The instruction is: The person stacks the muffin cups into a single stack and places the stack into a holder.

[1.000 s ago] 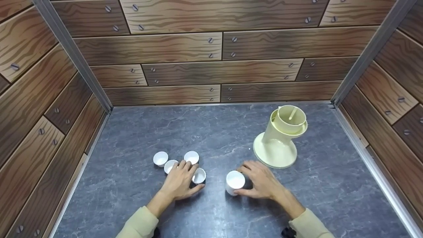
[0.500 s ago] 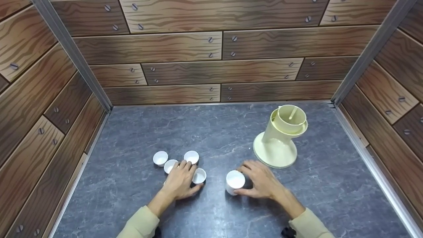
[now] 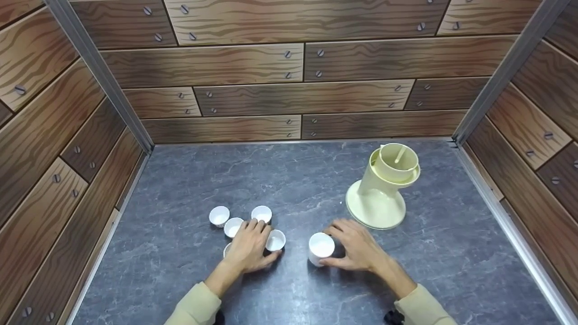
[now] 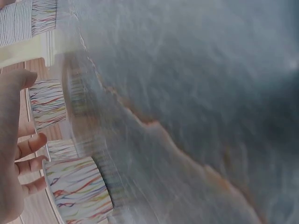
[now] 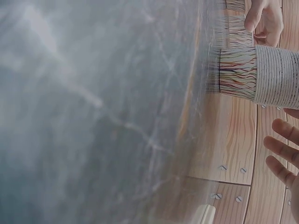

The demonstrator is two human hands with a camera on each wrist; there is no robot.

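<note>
My left hand [image 3: 248, 247] holds a white paper cup [image 3: 276, 240] between thumb and index finger. In the left wrist view, coloured squiggles run round this cup [image 4: 48, 103], with the thumb at its rim. Several similar cups stand upright around that hand: a far-left cup [image 3: 219, 216], a middle cup [image 3: 233, 227], a cup beyond the fingertips [image 3: 262, 214], and one mostly hidden behind the hand. My right hand [image 3: 354, 246] grips a stack of nested paper cups [image 3: 321, 246] from its right side. Many ribbed rims of the stack [image 5: 278, 77] show in the right wrist view.
A pale yellow stand [image 3: 379, 207] with a wide round base and a cylindrical top is beyond my right hand. The grey marbled table [image 3: 293, 180] is enclosed by wood-plank-patterned walls [image 3: 253, 99] with metal edge strips.
My left hand has shifted slightly to the right, taking the nearest cup towards the stack. A cup behind it now shows more. The right hand and stack stay put.
</note>
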